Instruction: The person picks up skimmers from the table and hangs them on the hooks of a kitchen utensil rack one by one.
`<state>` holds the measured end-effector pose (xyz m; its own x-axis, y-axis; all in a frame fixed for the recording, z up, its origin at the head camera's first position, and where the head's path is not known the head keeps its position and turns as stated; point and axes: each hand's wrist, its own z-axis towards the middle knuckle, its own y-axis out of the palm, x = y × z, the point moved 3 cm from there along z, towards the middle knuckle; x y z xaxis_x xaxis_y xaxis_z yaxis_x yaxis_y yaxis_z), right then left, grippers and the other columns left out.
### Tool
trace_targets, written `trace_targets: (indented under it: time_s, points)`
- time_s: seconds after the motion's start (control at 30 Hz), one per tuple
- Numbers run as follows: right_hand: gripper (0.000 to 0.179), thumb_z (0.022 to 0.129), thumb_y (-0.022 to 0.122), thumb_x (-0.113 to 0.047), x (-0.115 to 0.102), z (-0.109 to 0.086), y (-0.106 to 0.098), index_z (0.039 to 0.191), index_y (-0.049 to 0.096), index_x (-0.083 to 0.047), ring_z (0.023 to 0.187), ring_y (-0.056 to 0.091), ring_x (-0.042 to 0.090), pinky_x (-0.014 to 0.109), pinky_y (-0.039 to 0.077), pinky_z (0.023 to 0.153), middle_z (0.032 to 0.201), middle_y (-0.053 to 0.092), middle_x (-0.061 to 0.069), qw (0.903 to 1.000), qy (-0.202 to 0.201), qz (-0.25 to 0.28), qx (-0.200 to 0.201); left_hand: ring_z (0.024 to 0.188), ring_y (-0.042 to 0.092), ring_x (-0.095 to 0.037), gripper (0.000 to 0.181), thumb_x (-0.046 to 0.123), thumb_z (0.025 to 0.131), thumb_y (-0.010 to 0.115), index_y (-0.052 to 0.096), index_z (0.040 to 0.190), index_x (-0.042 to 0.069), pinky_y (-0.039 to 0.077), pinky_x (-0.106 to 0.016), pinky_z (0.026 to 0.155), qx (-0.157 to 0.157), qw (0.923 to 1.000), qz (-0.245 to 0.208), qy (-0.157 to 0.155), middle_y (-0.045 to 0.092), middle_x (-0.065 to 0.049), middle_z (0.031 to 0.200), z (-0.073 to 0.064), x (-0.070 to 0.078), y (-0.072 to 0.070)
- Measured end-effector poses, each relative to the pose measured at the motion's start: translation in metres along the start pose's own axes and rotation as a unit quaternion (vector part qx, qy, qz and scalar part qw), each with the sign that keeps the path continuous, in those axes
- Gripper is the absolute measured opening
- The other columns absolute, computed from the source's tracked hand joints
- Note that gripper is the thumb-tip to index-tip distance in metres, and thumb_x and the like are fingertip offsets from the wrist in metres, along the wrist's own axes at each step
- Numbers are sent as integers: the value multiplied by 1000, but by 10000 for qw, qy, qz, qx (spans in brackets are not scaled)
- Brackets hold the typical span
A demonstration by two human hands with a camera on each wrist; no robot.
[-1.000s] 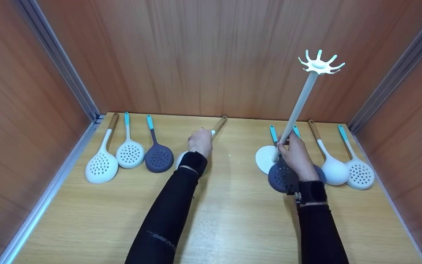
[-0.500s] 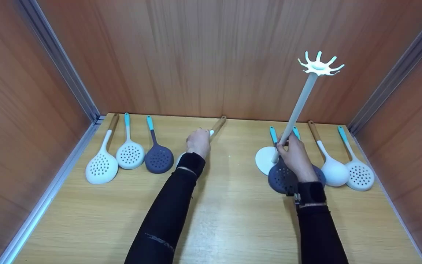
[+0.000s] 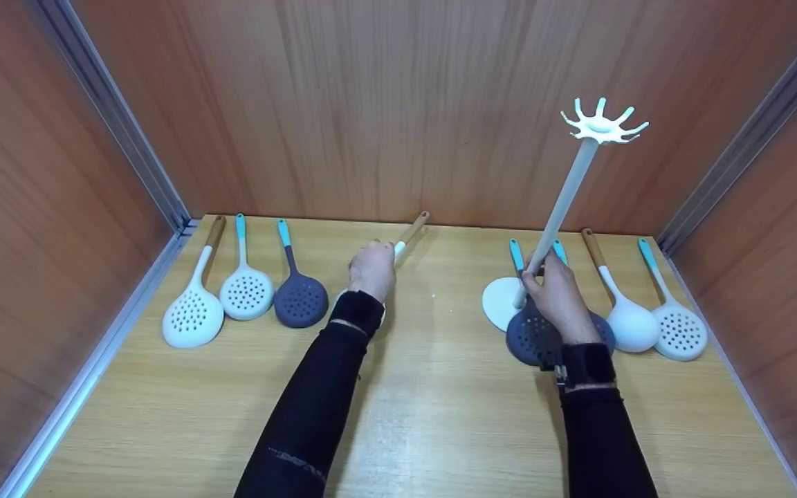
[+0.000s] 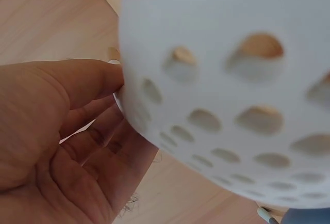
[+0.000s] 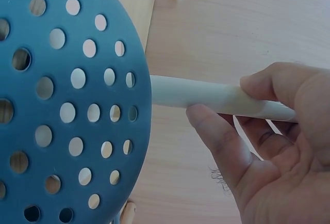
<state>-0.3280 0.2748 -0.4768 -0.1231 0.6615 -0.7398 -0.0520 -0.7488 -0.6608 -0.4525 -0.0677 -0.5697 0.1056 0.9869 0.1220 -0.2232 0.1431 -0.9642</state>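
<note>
My left hand point(image 3: 373, 268) grips the neck of a white skimmer point(image 4: 216, 22) whose wooden handle slants up to the right in the head view. Its holed head fills much of the left wrist view, while the hand mostly covers it in the head view. At the right, my right hand point(image 3: 559, 294) holds the lower pole of a white utensil stand point(image 3: 568, 194). Several hooks crown the stand, and its round base sits on the table. Close by the right hand lies a dark blue skimmer point(image 3: 530, 339), which looms large in the right wrist view.
Left on the table point(image 3: 440, 415) lie a white wooden-handled skimmer point(image 3: 192, 318), a white turquoise-handled skimmer point(image 3: 246, 294) and a dark skimmer point(image 3: 300, 301). A white ladle point(image 3: 634, 325) and another white skimmer point(image 3: 680, 332) lie right. A wooden panel point(image 3: 371, 111) rises behind.
My left hand has shifted slightly left and nearer. The wooden handle of its skimmer has tilted up off the table. My right hand and the stand have stayed nearly still.
</note>
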Motion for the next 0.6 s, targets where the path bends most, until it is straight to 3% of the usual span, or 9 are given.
trace_targets:
  time_s: [0.03, 0.17, 0.2, 0.23, 0.33, 0.6]
  points:
    - [25, 119, 58, -5, 0, 0, 0, 141, 54, 6, 153, 62, 54, 72, 51, 132, 143, 66, 31, 10000, 6, -4, 1, 93, 84, -35, 17, -2, 105, 67, 81, 111, 7, 66, -46, 60, -38, 10000, -59, -2, 82, -15, 104, 2, 1, 0]
    - [27, 119, 57, -5, 1, 0, 1, 143, 53, 7, 154, 61, 54, 72, 50, 133, 145, 66, 31, 10000, 50, 18, -28, 98, 87, -38, 17, -5, 106, 70, 82, 116, 1, 74, -50, 73, -246, 9995, -179, -19, 84, -19, 108, -29, 21, -67]
    - [28, 119, 57, -5, 2, 0, 1, 144, 52, 7, 154, 61, 55, 72, 50, 133, 145, 66, 31, 10000, 64, 28, -31, 101, 87, -40, 19, -6, 106, 71, 83, 119, 0, 75, -52, 76, -354, 9990, -277, -29, 84, -20, 111, -39, 29, -90]
    - [28, 119, 57, -6, 2, 0, 1, 144, 52, 7, 155, 61, 55, 72, 50, 133, 145, 66, 31, 10000, 81, 32, -34, 100, 87, -40, 20, -7, 106, 70, 82, 120, -1, 75, -52, 76, -326, 9990, -303, -5, 84, -20, 111, -44, 32, -98]
    - [26, 119, 58, -5, 2, 0, 1, 142, 53, 6, 153, 62, 55, 72, 52, 132, 144, 66, 31, 10000, 51, 25, -9, 99, 87, -38, 22, -7, 107, 70, 82, 123, 0, 75, -52, 76, -233, 9990, -364, 55, 84, -20, 111, -52, 37, -113]
    - [25, 117, 57, -2, 0, -2, 1, 140, 55, 7, 151, 65, 56, 71, 55, 128, 142, 68, 33, 9998, -105, 70, 150, 101, 87, -43, 20, -8, 108, 68, 80, 123, -4, 75, -55, 80, -43, 9977, -656, 169, 83, -22, 113, -56, 43, -129]
